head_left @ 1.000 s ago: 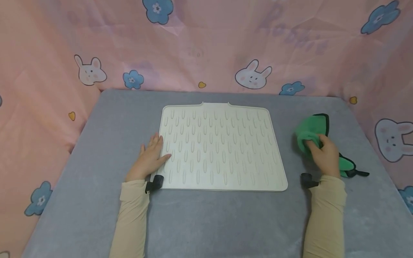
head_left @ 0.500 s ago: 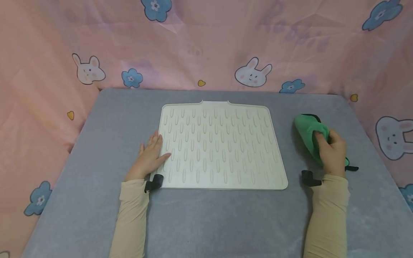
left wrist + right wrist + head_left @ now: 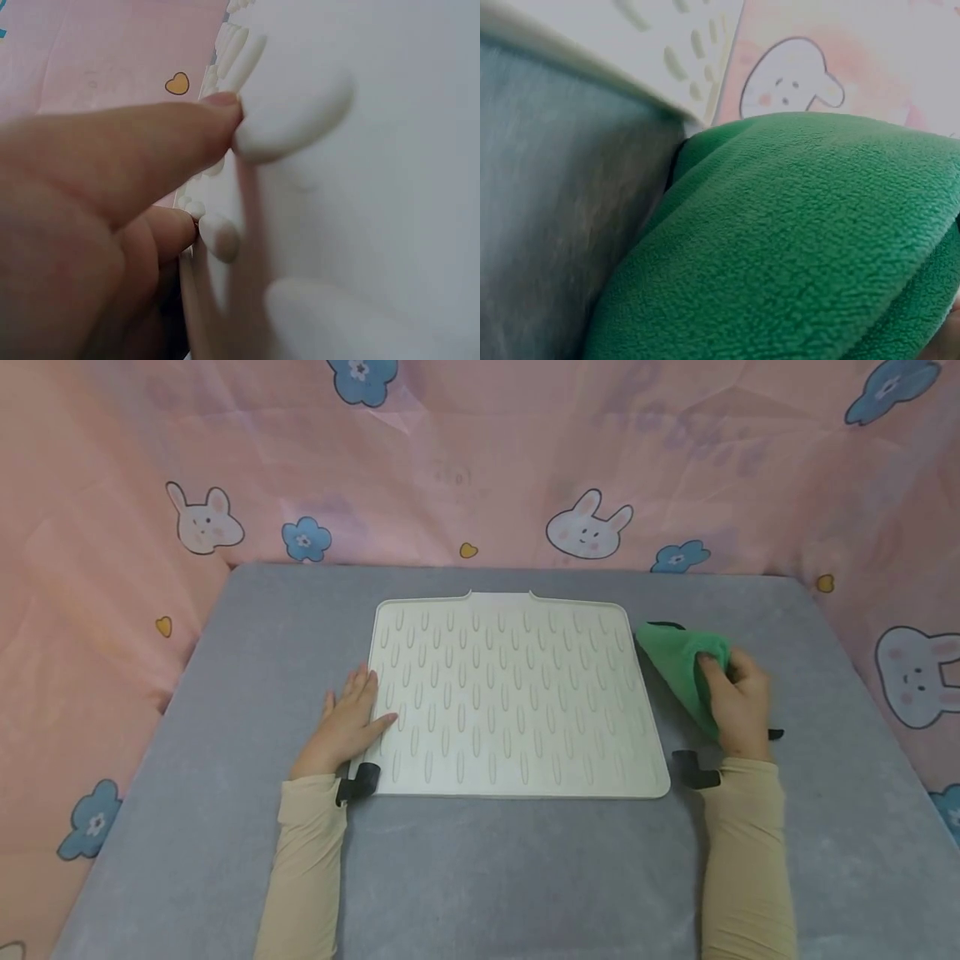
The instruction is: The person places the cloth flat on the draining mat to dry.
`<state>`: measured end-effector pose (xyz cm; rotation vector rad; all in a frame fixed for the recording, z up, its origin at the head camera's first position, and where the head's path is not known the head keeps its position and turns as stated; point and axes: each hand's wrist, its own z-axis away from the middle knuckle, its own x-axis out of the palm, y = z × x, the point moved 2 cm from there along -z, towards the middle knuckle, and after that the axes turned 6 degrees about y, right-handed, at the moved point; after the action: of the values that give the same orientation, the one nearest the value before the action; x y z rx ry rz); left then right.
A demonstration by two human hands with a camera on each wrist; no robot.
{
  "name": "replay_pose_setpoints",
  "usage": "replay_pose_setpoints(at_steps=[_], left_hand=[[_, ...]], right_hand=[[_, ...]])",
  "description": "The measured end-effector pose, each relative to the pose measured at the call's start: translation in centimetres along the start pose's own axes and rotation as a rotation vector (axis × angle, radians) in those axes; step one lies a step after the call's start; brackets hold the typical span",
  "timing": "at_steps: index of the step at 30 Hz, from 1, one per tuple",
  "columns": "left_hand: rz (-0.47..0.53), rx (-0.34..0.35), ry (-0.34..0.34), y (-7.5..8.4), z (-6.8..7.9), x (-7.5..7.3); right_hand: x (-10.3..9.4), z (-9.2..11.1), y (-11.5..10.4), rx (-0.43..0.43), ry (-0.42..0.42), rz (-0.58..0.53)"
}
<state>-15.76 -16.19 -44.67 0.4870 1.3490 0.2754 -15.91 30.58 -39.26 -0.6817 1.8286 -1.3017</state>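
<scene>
A cream-white draining mat [image 3: 498, 702] with raised oval ridges and a spout-like lip at the back lies flat on the table. On its left edge rests my left hand [image 3: 341, 727], fingers spread fairly straight and thumb over the ridges; the left wrist view has the thumb [image 3: 180, 135] touching a ridge. My right hand [image 3: 738, 702] grips a bunched green cloth [image 3: 678, 664] with black edging, just off the mat's right side. Fleecy green cloth [image 3: 795, 240] fills most of the right wrist view and hides nearly all of that hand.
The grey cloth-covered table [image 3: 510, 877] extends around the mat on every side. Behind it hangs a pink curtain [image 3: 450, 460] printed with rabbits and flowers. A black wrist camera [image 3: 360, 782] sits over the mat's front left corner.
My right hand has gathered up the green cloth and carried it left, close to the mat's right edge. The left hand has stayed in place on the mat.
</scene>
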Motion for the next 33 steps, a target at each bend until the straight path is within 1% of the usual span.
replay_pose_setpoints(at_steps=[6, 11, 14, 20, 27, 33], left_hand=[[0.0, 0.003, 0.002, 0.2, 0.1, -0.2], [-0.003, -0.001, 0.0, 0.2, 0.1, -0.2], [0.0, -0.003, 0.0, 0.3, 0.1, -0.2], [-0.001, -0.005, 0.003, 0.4, 0.1, -0.3], [0.006, -0.006, 0.005, 0.5, 0.1, -0.4], [0.007, -0.006, 0.006, 0.5, 0.1, -0.4]], right_hand=[[0.8, 0.6, -0.6, -0.002, -0.029, -0.095], [1.2, 1.0, -0.9, 0.032, -0.054, -0.197], [1.4, 1.3, -1.2, 0.04, -0.067, -0.226], [1.9, 1.9, -2.0, 0.037, -0.14, -0.214], [2.8, 2.6, -2.5, -0.02, -0.189, -0.184], [3.3, 3.1, -2.8, -0.026, -0.251, -0.186]])
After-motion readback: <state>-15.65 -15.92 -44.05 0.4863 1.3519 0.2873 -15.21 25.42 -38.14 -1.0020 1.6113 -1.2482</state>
